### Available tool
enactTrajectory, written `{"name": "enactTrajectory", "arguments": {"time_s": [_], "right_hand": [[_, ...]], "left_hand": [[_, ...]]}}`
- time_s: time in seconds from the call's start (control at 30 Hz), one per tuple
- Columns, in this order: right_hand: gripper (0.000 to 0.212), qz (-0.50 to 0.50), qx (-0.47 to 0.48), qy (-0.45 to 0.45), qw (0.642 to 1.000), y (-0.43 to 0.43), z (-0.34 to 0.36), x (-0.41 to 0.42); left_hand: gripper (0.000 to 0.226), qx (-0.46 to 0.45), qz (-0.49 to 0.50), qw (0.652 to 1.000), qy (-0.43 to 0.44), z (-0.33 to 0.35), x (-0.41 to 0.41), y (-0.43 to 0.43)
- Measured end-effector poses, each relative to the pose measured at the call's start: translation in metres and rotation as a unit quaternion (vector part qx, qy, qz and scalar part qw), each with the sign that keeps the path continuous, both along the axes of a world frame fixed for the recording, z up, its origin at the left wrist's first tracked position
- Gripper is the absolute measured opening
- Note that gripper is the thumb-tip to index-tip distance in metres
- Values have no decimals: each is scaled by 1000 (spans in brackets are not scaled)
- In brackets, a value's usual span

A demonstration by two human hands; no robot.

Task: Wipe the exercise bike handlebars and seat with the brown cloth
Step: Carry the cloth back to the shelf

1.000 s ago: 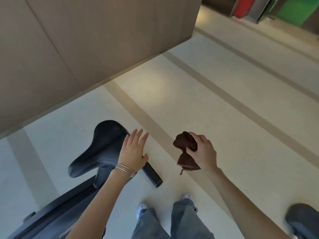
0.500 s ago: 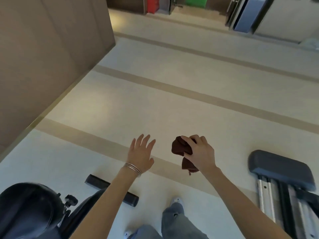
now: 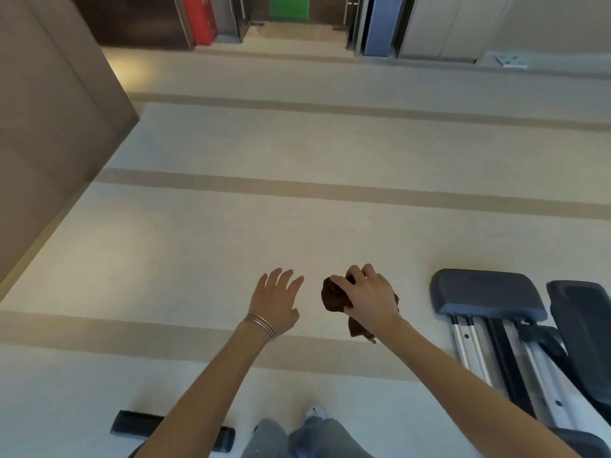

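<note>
Your right hand is clenched around the bunched brown cloth, held in the air over the pale floor, while your left hand hangs beside it with fingers spread, gripping nothing. Neither the bike's seat nor its handlebars show here; only a black floor bar, probably the bike's base, lies low and to your left. So the bike likely sits behind your left side, nearer the empty hand than the cloth.
</note>
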State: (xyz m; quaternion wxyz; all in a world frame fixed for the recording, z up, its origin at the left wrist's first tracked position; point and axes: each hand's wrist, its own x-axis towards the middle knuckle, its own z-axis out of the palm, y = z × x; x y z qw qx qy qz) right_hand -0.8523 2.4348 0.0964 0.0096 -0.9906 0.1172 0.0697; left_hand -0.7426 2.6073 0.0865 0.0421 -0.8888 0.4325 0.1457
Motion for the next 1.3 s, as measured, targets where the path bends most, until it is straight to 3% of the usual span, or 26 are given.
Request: {"name": "enactTrajectory", "arguments": {"time_s": [0.33,0.7,1.1,1.3], "right_hand": [[53,-134,35,-13,990,-65,-13,29],[55,-211,15,-21,977,-146,10,140],[55,-264,56,5,963,-209,-19,191],[55,-261,73,13,963,-283,-33,223]], "left_hand": [[66,6,-78,997,-4,-17,61,-66],[72,-71,-115,990,-32,-1,196,-163],[72,5,-131,991,24,-44,252,-236],[70,17,-118,992,40,-50,282,-307]]}}
